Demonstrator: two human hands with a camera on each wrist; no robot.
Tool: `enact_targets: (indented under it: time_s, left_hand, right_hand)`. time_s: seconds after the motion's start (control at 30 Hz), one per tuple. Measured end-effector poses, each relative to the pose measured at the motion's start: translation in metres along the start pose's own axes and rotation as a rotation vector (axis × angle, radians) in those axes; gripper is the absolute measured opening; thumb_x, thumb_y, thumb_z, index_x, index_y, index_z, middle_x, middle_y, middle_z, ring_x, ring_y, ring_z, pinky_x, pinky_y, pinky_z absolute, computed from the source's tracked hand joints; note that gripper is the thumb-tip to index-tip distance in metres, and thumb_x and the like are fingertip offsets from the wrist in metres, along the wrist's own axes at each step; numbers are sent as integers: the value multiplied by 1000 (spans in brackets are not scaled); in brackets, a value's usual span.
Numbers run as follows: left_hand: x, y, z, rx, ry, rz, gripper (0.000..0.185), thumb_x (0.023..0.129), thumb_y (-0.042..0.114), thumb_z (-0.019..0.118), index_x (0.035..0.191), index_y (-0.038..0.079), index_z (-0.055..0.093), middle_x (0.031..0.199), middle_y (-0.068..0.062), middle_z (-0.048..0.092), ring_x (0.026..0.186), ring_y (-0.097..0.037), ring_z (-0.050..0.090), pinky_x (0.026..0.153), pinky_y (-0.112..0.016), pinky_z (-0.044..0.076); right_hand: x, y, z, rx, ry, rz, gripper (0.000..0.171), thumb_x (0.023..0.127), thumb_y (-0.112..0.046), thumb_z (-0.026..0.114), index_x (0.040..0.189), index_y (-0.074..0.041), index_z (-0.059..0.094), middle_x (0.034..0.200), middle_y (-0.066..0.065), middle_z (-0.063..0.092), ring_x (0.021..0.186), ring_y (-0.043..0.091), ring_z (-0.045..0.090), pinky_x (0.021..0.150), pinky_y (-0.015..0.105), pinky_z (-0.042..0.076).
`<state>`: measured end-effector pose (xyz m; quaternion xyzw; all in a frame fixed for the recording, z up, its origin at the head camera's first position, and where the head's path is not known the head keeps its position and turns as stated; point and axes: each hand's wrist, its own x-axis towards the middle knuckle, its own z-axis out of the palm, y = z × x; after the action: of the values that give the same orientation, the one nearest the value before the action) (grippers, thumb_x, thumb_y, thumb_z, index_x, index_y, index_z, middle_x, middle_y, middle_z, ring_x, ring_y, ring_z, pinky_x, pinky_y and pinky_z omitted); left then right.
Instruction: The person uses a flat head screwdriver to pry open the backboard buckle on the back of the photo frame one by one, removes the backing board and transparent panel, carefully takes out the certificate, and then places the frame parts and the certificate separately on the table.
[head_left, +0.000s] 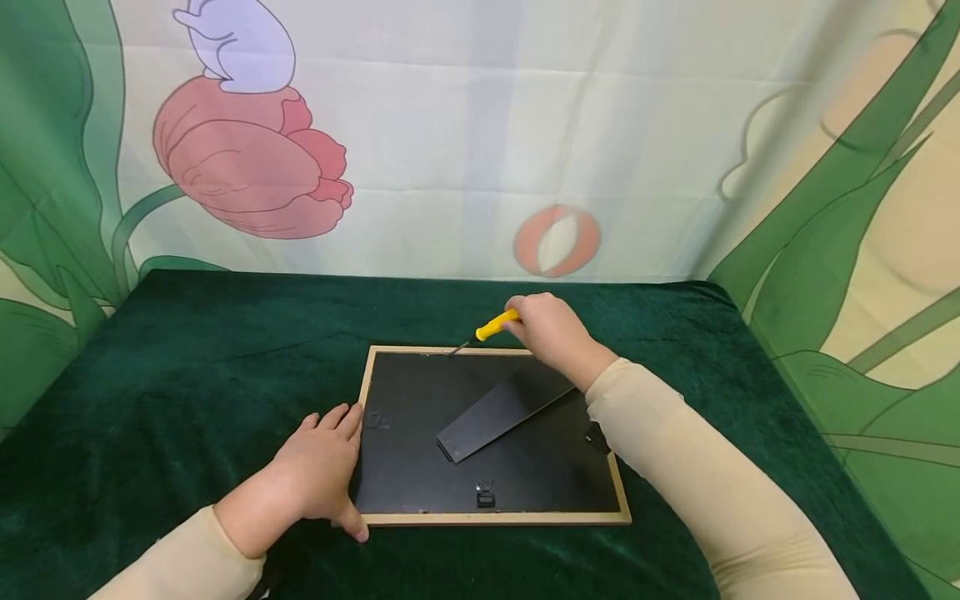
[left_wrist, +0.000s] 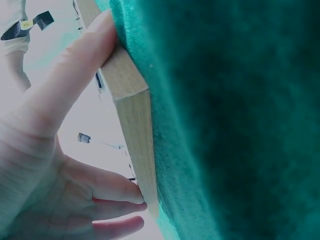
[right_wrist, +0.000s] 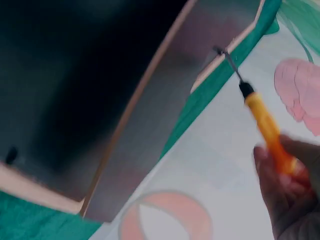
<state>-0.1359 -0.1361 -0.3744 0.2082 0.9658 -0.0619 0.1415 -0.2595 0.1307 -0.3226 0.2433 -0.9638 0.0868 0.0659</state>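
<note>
The right sleeve [head_left: 697, 467] is partly hiding a black-backed wooden frame [head_left: 412, 392]; right fingers [right_wrist: 266, 175] are pinching a yellow screwdriver [right_wrist: 265, 120], left fingers [left_wrist: 107, 186] resting spread.

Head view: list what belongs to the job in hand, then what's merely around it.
Part of the job:
wood-edged frame
black backing
black stand
yellow-handled tool, tip at the frame's far edge

Just surroundings:
green cloth underneath
printed backdrop behind
</note>
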Motion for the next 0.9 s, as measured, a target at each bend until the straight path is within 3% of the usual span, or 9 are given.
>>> enact_targets:
  time_s: [0.23,0.37,0.47,0.57,0.77,0.9]
  left_hand:
    - [0,5,1,2,5,14,125,29,75,61,125,-3,38,133,-17,26,120,-35,22,92,-54,20]
    - [1,6,1,-2,8,10,125,29,74,61,125,-2,38,134,-17,26,120,-35,21,92,-54,19]
    - [1,5,3,2,6,-3,125,29,75,61,126,-2,37,134,-17,26,120,-35,21,92,-53,20]
    - [0,3,4,4,12,-7,126,29,76,60,126,-1,37,134,-17,26,120,-35,22,92,-53,20]
    - [-2,1,2,2,32,-5,125,29,74,62,126,-2,37,133,-17,26,119,-35,23,92,-53,21]
    - [-4,-1,1,3,35,-5,126,29,75,61,125,-3,37,133,-18,26,120,-35,23,92,-53,21]
  right_hand:
    - [-27,0,6,250,-68,-145,22,76,-23,63,97,-15,64,76,-8,53,60,8,44,52,19,41]
    - [-40,-8,10,165,-85,-252,29,76,-25,63,104,-16,62,72,-9,47,58,5,43,52,15,40]
    - [-44,-14,14,61,-36,-355,29,76,-23,63,103,-14,63,72,-9,47,59,3,42,53,13,38]
    - [-45,-17,16,38,4,-420,27,75,-22,64,101,-12,63,74,-7,48,60,3,43,54,13,38]
    - [-46,-20,18,63,-39,-480,35,76,-17,64,110,-11,59,111,2,54,93,10,54,73,19,44]
    - [-44,-24,20,24,-66,-507,38,76,-15,63,113,-10,56,115,3,53,99,11,52,77,23,44]
